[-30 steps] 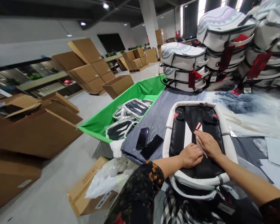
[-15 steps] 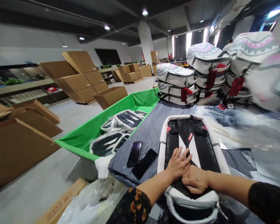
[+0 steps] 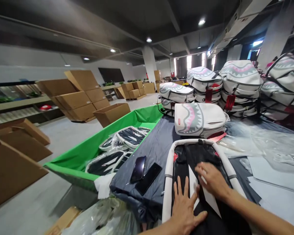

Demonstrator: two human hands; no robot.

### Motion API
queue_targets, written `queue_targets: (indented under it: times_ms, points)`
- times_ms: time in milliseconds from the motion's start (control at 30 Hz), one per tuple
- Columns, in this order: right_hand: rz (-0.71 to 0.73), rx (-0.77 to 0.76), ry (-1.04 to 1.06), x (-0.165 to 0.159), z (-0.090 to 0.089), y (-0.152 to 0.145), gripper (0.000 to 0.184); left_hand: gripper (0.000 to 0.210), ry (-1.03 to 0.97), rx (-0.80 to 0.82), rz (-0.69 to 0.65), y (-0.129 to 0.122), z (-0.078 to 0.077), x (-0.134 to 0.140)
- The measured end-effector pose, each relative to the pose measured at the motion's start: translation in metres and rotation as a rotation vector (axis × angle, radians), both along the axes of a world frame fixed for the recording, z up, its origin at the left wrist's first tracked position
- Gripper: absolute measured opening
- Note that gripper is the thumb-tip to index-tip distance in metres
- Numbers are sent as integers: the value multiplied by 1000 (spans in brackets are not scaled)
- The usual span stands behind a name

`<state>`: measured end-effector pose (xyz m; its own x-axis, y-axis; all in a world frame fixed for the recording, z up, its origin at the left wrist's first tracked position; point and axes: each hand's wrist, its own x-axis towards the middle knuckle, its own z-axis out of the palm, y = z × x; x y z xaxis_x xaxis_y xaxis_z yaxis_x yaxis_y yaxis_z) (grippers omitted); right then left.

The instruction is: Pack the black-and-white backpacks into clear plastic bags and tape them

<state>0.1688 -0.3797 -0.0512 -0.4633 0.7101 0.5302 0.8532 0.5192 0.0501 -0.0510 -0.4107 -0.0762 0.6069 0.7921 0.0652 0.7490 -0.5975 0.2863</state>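
Observation:
A backpack (image 3: pixel 181 195) lies flat before me, black panel up, with a thick white rim and two slanting white stripes. My left hand (image 3: pixel 186 209) rests on the panel's lower left part, its fingers spread. Over the upper end of the stripes is my right hand (image 3: pixel 214 179), fingers curled together and slightly blurred. Whatever may be between those fingers is hidden, and the panel's small red label does not show. Just beyond this backpack lies a white backpack (image 3: pixel 212 119) with a grey and pink jagged-mouth print and a red tag.
Two phones (image 3: pixel 138 169) lie to the left on the grey table cover (image 3: pixel 151 147). A green bin (image 3: pixel 70 160) holds several wrapped backpacks. White backpacks (image 3: pixel 239 78) are stacked at the back. Clear plastic (image 3: pixel 271 140) and white sheets (image 3: pixel 279 176) lie at right. Cardboard boxes (image 3: pixel 75 98) stand on the floor.
My hands have parted: the left now lies flat and spread, the right has moved up the panel. A white backpack has come down on the table beyond; a blurred one was at right before.

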Motion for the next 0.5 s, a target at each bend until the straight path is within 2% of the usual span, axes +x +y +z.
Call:
queue_targets:
  times_ms: [67, 167, 233, 300, 367, 433, 500]
  points:
    - [-141, 3, -30, 22, -3, 19, 44, 86, 34, -30, -17, 6, 21, 3]
    - [-204, -105, -53, 38, -22, 35, 51, 86, 64, 54, 30, 37, 54, 24]
    - [-204, -185, -6, 38, -31, 38, 51, 81, 20, 165, 30, 62, 62, 45]
    - [-182, -225, 42, 43, -30, 40, 47, 75, -32, 210, 7, 83, 55, 64]
    - [-177, -227, 80, 59, -18, 47, 40, 74, -52, 180, -5, 96, 38, 76]
    - [-230, -196, 128, 89, 0, 59, 37, 76, -59, 142, -6, 101, 23, 80]
    - [-316, -146, 175, 126, 17, 75, 40, 77, -65, 116, -8, 100, 16, 79]
